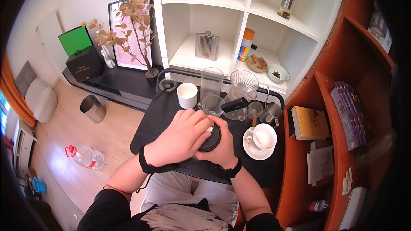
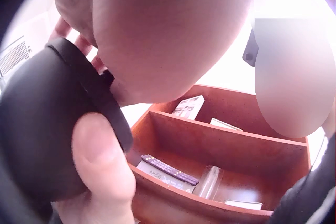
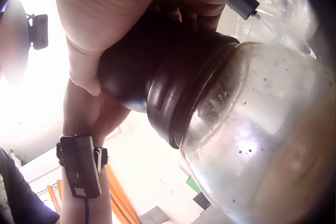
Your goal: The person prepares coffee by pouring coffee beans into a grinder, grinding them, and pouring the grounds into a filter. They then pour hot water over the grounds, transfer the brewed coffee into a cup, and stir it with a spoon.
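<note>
A black manual coffee grinder [image 1: 211, 143] is held between both hands close over the near edge of a black table [image 1: 150, 130]. My right hand [image 1: 221, 147] grips its body from the side, the thumb [image 2: 102, 155] lying along the black wall in the left wrist view. My left hand [image 1: 177, 137] lies across the round top, fingers curled over it, with a small white bit showing by the fingertips. Below the black collar, a glass jar [image 3: 231, 150] with dark specks inside shows in the right wrist view. The hands hide the jar in the head view.
Beyond the hands stand a white cup [image 1: 187, 97], a tall glass [image 1: 212, 80], a ribbed glass dripper [image 1: 244, 81] and a black cylindrical device [image 1: 234, 106]. To the right are a metal cup [image 1: 271, 113] and a white cup on a saucer [image 1: 257, 155]. White shelves [image 1: 184, 51] rise behind.
</note>
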`<action>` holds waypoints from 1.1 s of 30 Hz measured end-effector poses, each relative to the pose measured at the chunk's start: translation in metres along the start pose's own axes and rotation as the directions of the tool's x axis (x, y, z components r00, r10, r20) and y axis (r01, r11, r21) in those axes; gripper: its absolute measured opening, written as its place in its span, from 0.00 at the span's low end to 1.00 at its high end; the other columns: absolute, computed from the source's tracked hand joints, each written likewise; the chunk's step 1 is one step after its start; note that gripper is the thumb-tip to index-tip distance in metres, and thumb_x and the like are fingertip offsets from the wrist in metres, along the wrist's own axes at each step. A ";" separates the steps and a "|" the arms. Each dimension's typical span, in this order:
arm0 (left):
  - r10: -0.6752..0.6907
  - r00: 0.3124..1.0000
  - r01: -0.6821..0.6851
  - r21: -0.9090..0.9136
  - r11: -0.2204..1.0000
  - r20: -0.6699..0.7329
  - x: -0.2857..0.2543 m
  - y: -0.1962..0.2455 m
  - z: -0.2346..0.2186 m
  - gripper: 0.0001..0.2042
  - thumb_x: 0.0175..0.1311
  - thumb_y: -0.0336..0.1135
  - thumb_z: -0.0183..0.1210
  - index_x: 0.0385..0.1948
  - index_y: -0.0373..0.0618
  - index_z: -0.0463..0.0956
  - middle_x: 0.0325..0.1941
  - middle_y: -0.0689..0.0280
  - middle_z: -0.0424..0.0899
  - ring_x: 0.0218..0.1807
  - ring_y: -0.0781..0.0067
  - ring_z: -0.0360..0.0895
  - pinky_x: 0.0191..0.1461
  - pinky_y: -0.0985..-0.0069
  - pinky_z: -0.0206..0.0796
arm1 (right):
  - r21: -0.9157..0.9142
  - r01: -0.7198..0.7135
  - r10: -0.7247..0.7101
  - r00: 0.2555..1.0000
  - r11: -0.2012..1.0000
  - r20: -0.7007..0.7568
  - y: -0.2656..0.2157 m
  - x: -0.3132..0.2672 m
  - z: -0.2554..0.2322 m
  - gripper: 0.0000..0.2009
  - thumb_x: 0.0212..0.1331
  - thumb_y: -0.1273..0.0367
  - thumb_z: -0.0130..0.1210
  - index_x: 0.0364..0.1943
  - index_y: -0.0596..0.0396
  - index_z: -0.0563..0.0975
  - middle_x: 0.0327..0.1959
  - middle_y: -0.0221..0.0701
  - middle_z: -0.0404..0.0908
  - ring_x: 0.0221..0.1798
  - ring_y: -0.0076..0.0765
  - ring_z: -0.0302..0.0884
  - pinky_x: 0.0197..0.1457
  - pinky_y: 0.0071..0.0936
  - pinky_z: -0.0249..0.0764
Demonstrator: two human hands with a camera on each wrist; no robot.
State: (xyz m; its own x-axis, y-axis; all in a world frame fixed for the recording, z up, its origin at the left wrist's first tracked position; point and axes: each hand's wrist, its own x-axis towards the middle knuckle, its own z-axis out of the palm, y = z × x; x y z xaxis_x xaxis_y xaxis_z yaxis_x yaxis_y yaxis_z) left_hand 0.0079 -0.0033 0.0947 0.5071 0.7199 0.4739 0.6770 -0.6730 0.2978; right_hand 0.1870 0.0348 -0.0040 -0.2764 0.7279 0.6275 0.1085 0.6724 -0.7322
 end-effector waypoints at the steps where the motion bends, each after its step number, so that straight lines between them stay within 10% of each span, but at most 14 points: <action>1: 0.001 1.000 -0.001 -0.001 1.000 -0.001 0.000 0.004 0.003 0.11 0.69 0.32 0.61 0.48 0.40 0.76 0.46 0.59 0.75 0.51 0.53 0.72 0.58 0.59 0.62 | 0.022 0.021 -0.021 1.000 1.000 -0.004 0.001 0.000 0.000 0.49 0.33 0.61 0.84 0.67 0.54 0.71 0.61 0.42 0.81 0.61 0.48 0.84 0.64 0.39 0.80; 6: -0.115 0.961 0.132 0.053 0.990 -0.251 0.002 0.034 0.035 0.18 0.64 0.42 0.68 0.46 0.39 0.74 0.47 0.54 0.74 0.54 0.47 0.71 0.63 0.55 0.61 | 0.074 -0.010 0.010 1.000 0.997 -0.002 0.008 -0.005 0.003 0.33 0.57 0.67 0.71 0.68 0.56 0.71 0.62 0.44 0.81 0.62 0.50 0.84 0.64 0.39 0.79; 12: -0.048 0.980 0.045 -0.017 0.999 -0.194 0.004 0.009 0.025 0.18 0.63 0.45 0.69 0.39 0.41 0.73 0.44 0.55 0.73 0.50 0.49 0.71 0.60 0.56 0.62 | 0.058 0.006 -0.009 0.999 0.998 0.045 0.011 -0.003 0.000 0.44 0.43 0.61 0.81 0.68 0.55 0.69 0.62 0.43 0.81 0.61 0.48 0.85 0.63 0.39 0.80; 14: 0.176 0.984 -0.176 -0.152 0.973 -0.015 0.008 -0.012 0.016 0.14 0.64 0.41 0.68 0.37 0.44 0.73 0.41 0.59 0.74 0.48 0.52 0.71 0.58 0.58 0.62 | 0.092 -0.034 0.027 0.997 0.995 0.072 0.011 -0.004 -0.002 0.47 0.39 0.61 0.82 0.68 0.55 0.69 0.61 0.42 0.81 0.60 0.47 0.85 0.63 0.39 0.80; 18: 0.168 0.986 -0.168 -0.220 0.961 -0.019 0.007 -0.013 0.017 0.11 0.65 0.40 0.67 0.35 0.45 0.76 0.40 0.61 0.75 0.48 0.53 0.72 0.55 0.61 0.63 | 0.108 -0.020 0.013 0.998 0.994 0.064 0.014 -0.005 0.000 0.50 0.35 0.60 0.83 0.68 0.54 0.69 0.61 0.42 0.81 0.60 0.47 0.85 0.63 0.39 0.80; 21: -0.149 0.963 0.112 -0.169 0.979 -0.226 -0.003 0.010 0.029 0.10 0.63 0.35 0.68 0.36 0.46 0.74 0.39 0.63 0.75 0.47 0.54 0.72 0.56 0.61 0.62 | 0.067 0.068 -0.071 0.997 0.995 0.035 0.013 -0.001 0.001 0.50 0.35 0.60 0.83 0.69 0.54 0.70 0.62 0.41 0.80 0.60 0.47 0.85 0.63 0.39 0.80; 28: -0.041 0.951 0.008 -0.109 0.994 -0.306 -0.006 0.014 0.028 0.15 0.59 0.38 0.71 0.32 0.47 0.71 0.38 0.62 0.73 0.46 0.52 0.72 0.55 0.60 0.63 | 0.097 -0.053 0.047 0.997 0.994 0.063 0.017 -0.007 0.004 0.49 0.36 0.61 0.84 0.69 0.54 0.70 0.62 0.41 0.80 0.61 0.47 0.85 0.63 0.38 0.80; 33: 0.173 0.982 -0.185 -0.209 0.960 -0.073 0.006 -0.010 0.015 0.15 0.62 0.37 0.70 0.30 0.47 0.68 0.37 0.61 0.71 0.46 0.53 0.71 0.55 0.59 0.63 | 0.116 -0.071 0.060 0.994 0.991 0.096 0.015 -0.006 -0.001 0.50 0.34 0.60 0.83 0.69 0.54 0.70 0.63 0.42 0.81 0.62 0.47 0.85 0.64 0.38 0.80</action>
State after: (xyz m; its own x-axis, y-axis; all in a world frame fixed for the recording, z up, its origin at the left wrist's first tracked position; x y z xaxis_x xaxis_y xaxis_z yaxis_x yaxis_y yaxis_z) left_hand 0.0119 0.0105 0.0818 0.5765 0.5780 0.5776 0.4447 -0.8150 0.3716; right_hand 0.1917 0.0408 -0.0189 -0.3597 0.7504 0.5545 0.0164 0.5993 -0.8004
